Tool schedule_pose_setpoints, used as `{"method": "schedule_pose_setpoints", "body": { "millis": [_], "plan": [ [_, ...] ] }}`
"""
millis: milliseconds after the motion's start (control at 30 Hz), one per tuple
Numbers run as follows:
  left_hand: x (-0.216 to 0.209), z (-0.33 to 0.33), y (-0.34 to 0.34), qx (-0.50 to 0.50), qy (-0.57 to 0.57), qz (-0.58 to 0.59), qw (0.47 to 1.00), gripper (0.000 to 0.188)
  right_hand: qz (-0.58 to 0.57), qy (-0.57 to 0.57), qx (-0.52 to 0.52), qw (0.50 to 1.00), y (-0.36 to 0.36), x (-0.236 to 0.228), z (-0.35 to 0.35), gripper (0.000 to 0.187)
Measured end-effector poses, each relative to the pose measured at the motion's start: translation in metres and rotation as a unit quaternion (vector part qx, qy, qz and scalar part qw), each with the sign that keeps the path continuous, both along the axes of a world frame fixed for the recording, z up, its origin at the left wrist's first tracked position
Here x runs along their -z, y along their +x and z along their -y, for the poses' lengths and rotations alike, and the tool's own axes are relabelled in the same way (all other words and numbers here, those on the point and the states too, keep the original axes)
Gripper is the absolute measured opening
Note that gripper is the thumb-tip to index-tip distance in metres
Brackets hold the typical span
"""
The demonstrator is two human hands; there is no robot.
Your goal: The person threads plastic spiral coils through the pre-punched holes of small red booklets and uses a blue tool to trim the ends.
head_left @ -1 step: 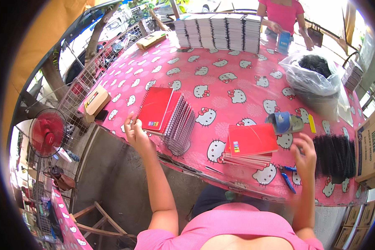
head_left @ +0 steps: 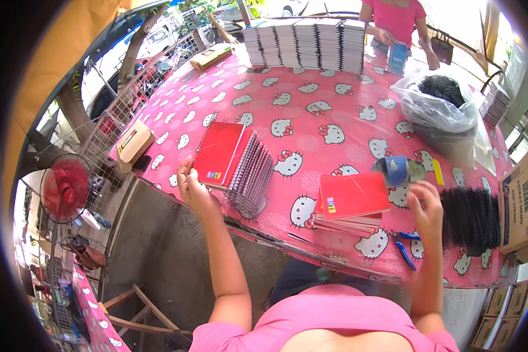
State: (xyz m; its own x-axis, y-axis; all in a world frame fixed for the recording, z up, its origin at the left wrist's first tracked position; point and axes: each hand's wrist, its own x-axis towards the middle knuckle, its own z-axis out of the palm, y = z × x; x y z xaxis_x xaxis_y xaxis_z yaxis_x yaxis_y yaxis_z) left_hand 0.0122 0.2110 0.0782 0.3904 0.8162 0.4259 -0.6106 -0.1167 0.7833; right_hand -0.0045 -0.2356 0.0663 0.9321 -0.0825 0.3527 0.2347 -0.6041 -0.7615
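Observation:
Beside the near left corner of a stack of red spiral notebooks (head_left: 218,149) is my left hand (head_left: 193,186), its fingers loosely bent and apart. Whether the fingertips touch the top cover I cannot tell. My right hand (head_left: 426,206) hovers empty, fingers curved and apart, between a pile of red-covered booklets (head_left: 355,196) and a bundle of black binding coils (head_left: 470,220). These booklets show no coil along the visible edges. Just beyond that hand lies a blue and olive rounded object (head_left: 398,171). Blue-handled pliers (head_left: 405,253) rest nearer the table's front edge.
Tall stacks of spiral-bound books (head_left: 305,47) line the far edge. A plastic bag of black coils (head_left: 437,117) stands at right, near a cardboard box (head_left: 525,202). Another person (head_left: 393,23) in pink stands across the table, touching a blue stack. A fan (head_left: 67,189) is at left.
My right hand has shifted slightly up and to the left. My left hand and the notebooks look nearly the same.

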Motion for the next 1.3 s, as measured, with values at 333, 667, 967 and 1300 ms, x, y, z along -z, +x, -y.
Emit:
{"method": "schedule_pose_setpoints", "body": {
  "millis": [333,667,967,1300],
  "plan": [
    [0.023,-0.021,0.007,-0.257,0.445,-0.041,0.857,0.021,-0.161,0.202,-0.131,0.957,0.026,0.004,-0.033,0.034],
    [-0.079,0.200,-0.042,0.104,0.624,-0.131,0.763,0.043,0.154,0.059,-0.129,0.978,0.007,-0.003,-0.069,0.023],
    [-0.046,0.216,0.000,0.266,0.590,-0.052,0.760,0.015,-0.112,-0.316,0.256,0.907,0.009,0.036,0.094,0.044],
    [-0.040,0.214,-0.002,0.236,0.541,-0.073,0.804,0.015,0.069,-0.239,0.156,0.956,0.011,0.018,0.073,0.021]
  ]
}}
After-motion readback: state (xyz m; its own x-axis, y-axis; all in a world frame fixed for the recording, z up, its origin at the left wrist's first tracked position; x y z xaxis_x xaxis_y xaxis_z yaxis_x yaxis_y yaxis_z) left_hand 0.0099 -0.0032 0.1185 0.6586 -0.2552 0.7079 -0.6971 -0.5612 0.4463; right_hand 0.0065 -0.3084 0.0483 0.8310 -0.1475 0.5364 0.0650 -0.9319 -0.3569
